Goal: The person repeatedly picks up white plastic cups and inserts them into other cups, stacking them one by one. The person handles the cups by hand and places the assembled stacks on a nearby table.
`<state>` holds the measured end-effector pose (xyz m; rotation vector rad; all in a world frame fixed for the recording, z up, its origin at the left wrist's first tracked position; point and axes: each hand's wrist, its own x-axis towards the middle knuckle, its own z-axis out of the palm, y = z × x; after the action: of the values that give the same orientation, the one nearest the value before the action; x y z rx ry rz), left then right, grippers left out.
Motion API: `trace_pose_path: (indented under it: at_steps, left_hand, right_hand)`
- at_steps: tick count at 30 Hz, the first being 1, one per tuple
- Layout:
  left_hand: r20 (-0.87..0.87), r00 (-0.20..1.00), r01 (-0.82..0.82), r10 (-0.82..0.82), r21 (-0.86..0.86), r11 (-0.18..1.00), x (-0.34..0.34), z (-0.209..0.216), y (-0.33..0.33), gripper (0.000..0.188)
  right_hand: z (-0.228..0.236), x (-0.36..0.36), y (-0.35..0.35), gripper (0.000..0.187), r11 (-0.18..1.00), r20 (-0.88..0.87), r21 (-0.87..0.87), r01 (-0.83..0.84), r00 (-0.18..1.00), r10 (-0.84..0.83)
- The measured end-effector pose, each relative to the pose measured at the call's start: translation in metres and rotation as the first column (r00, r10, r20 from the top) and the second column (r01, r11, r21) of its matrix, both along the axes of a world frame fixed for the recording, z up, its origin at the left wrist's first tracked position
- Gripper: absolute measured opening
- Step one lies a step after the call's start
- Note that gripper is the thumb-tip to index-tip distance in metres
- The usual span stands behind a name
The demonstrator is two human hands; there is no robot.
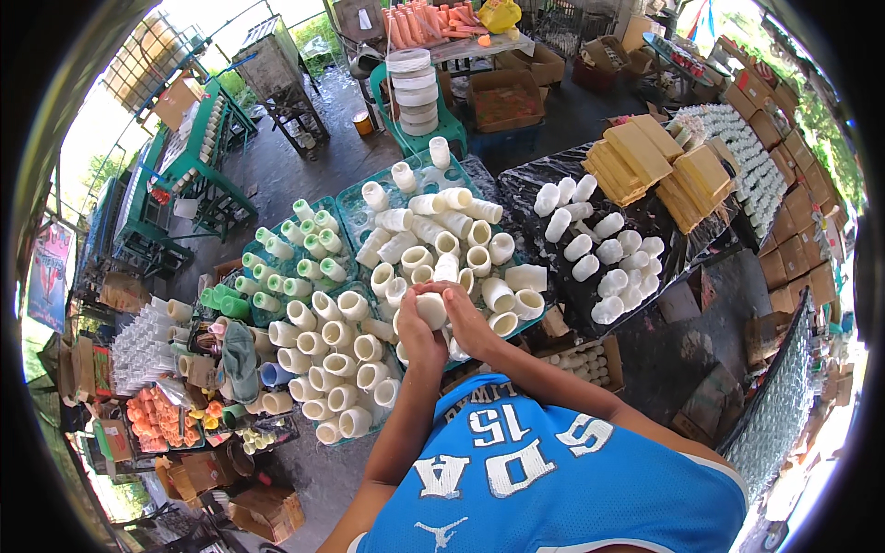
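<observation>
Both my hands meet over a teal tray (355, 205) of cream-white cups. My left hand (417, 337) and my right hand (468, 318) together hold one cream-white cup (430, 310), its open mouth facing up toward me. Several more cream cups (442, 241) lie and stand in the tray just beyond my fingers. My forearms come up from a blue sleeveless jersey at the lower edge.
More cream cups (336, 369) fill a tray at the left, with green-topped cups (304, 258) behind. White bottles (599, 253) lie on a black sheet at the right, beside stacks of yellow flat boxes (645, 161). Cardboard boxes (793, 240) line the right side. A green chair (415, 101) holds stacked white rolls.
</observation>
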<state>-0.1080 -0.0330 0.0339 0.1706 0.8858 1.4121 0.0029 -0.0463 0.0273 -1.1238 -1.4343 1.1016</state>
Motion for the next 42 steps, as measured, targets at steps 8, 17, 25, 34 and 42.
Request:
trace_pose_path:
  at_steps: [8,17,25,34,42]
  left_hand:
    - [-0.268,0.951,0.232,-0.158,0.276,0.933,0.029,-0.013,-0.014,0.060]
    - [-0.388,0.867,0.419,-0.314,0.223,0.880,0.028,-0.005,-0.015,0.072]
    - [-0.677,0.715,0.463,-0.174,0.272,0.844,0.023,-0.015,-0.012,0.076]
    - [-0.907,0.410,0.609,-0.093,0.197,0.768,0.021,-0.007,-0.013,0.073]
    - [-0.982,0.186,0.739,0.045,0.170,0.652,0.018,0.010,-0.014,0.071]
  right_hand:
    - [-0.013,0.003,-0.007,0.058,0.971,-0.189,-0.176,0.160,0.963,-0.193]
    - [-0.007,0.028,0.004,0.052,0.974,-0.131,-0.162,0.158,0.975,-0.180]
    - [-0.019,0.016,0.004,0.047,0.927,-0.376,-0.355,0.120,0.890,-0.259]
    - [-0.005,0.036,0.017,0.042,0.933,-0.316,-0.356,0.051,0.933,-0.171]
    - [-0.016,0.041,0.019,0.033,0.859,-0.522,-0.512,0.021,0.787,-0.330]
